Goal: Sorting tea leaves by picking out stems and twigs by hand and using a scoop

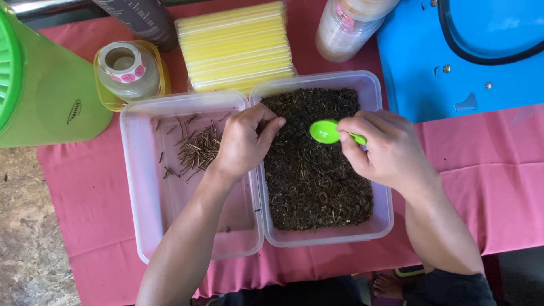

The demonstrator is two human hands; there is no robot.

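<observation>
Right hand [385, 150] grips green spoon [327, 131] over dark leaf mix in right tub [377, 90]; left hand [245, 141] pinched at the tubs' shared edge, contents hidden. Twigs [195, 150] lie in left tub [133, 170]. Risk: spoon flicks mix over the rim onto pink cloth [481, 187]

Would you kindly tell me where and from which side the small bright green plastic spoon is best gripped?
Probably by its handle, from the right. The small bright green plastic spoon points its bowl left over the dark loose material in the clear plastic tub, and its thin handle runs right into the right hand, which pinches it there, keeping the bowl free.
</observation>
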